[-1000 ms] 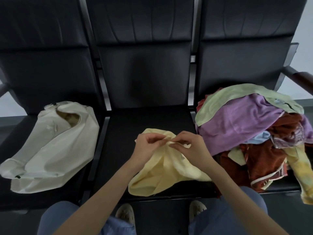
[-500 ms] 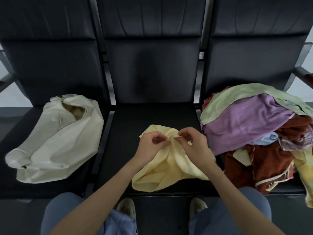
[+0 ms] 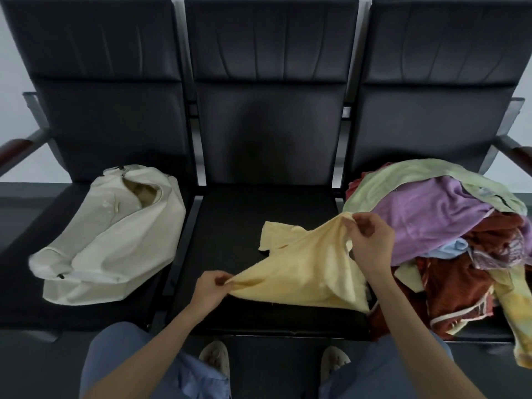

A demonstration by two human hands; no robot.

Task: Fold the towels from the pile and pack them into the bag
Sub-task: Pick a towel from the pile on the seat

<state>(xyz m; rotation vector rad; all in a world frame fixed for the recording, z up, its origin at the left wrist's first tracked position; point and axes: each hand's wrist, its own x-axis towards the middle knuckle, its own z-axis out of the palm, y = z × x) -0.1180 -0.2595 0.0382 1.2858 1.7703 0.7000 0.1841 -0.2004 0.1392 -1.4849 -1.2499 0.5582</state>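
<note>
On the middle seat of three, one yellow towel is pinched by two hands: left hand at 7 o'clock, right hand at 2. One bag lies at 9; the pile, maybe six towels, at 3.

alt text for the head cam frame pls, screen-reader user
A person's left hand and right hand each pinch a corner of a pale yellow towel, stretching it over the middle seat of three black chairs. A cream bag lies open-mouthed on the left seat; a pile of towels covers the right seat.
</note>
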